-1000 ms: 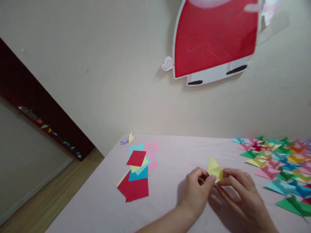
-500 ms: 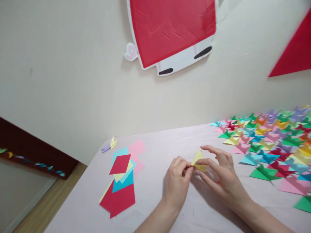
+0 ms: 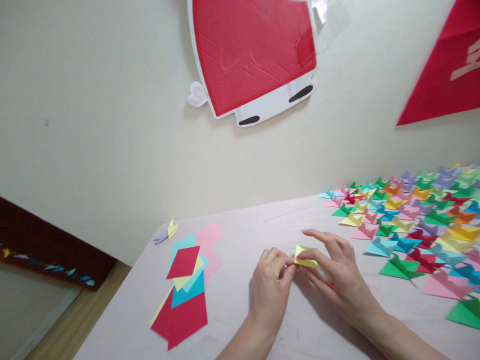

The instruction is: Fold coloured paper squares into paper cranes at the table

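Observation:
A small folded piece of yellow origami paper (image 3: 306,262) is between my hands, just above the table. My left hand (image 3: 273,275) pinches its left corner between thumb and curled fingers. From the other side, my right hand (image 3: 335,270) grips the paper, its thumb low near the left fingertips and one finger pressing on the top. Another finger of that hand sticks out above the paper, touching nothing. Part of the paper is hidden behind the fingers.
Loose coloured paper sheets (image 3: 189,320) lie overlapping on the left of the cloth-covered table (image 3: 123,320). Beyond them are two small folded pieces, one yellow (image 3: 172,229), one purple (image 3: 161,237). Rows of folded paper cranes (image 3: 401,267) fill the right side. A red-and-white cutout (image 3: 255,55) hangs on the wall.
The yellow paper's standing flap has come down, and its shape now looks lower and squarer. My right finger presses on it. The whole view has shifted slightly.

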Action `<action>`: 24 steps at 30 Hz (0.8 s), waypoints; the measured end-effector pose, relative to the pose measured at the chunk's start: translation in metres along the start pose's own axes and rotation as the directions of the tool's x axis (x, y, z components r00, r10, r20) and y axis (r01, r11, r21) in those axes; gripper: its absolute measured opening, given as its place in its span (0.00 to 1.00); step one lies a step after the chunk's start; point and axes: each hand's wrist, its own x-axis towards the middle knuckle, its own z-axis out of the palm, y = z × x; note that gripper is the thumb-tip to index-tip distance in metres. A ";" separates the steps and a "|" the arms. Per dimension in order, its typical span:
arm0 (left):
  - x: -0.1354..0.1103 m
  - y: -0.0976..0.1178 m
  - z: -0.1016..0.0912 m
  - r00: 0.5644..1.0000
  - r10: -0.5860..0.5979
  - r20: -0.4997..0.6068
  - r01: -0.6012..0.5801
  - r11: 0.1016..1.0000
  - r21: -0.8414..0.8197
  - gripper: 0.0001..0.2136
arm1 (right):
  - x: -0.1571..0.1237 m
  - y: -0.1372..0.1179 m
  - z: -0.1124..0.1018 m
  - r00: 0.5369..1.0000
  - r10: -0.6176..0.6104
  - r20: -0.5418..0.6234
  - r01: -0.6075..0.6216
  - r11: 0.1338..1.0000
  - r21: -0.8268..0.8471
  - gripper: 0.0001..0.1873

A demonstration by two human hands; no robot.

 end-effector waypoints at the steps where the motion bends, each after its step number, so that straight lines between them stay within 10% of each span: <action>1: 0.000 0.000 0.000 1.000 -0.004 -0.004 0.004 1.000 -0.006 0.09 | 0.000 0.000 0.000 1.000 0.007 0.005 -0.007 1.000 0.005 0.07; 7: 0.001 -0.003 0.001 1.000 -0.020 -0.019 0.018 0.992 -0.126 0.08 | 0.001 0.002 0.003 0.982 0.172 0.081 -0.187 0.955 0.229 0.05; 14: 0.004 -0.005 0.001 0.997 -0.044 0.057 0.059 0.951 -0.304 0.06 | 0.007 0.006 0.004 0.834 0.369 0.410 -0.550 0.496 0.672 0.15; 24: 0.003 -0.004 0.001 0.989 -0.132 0.069 0.147 0.944 -0.294 0.06 | 0.009 0.002 0.002 0.800 0.451 0.395 -0.593 0.496 0.634 0.21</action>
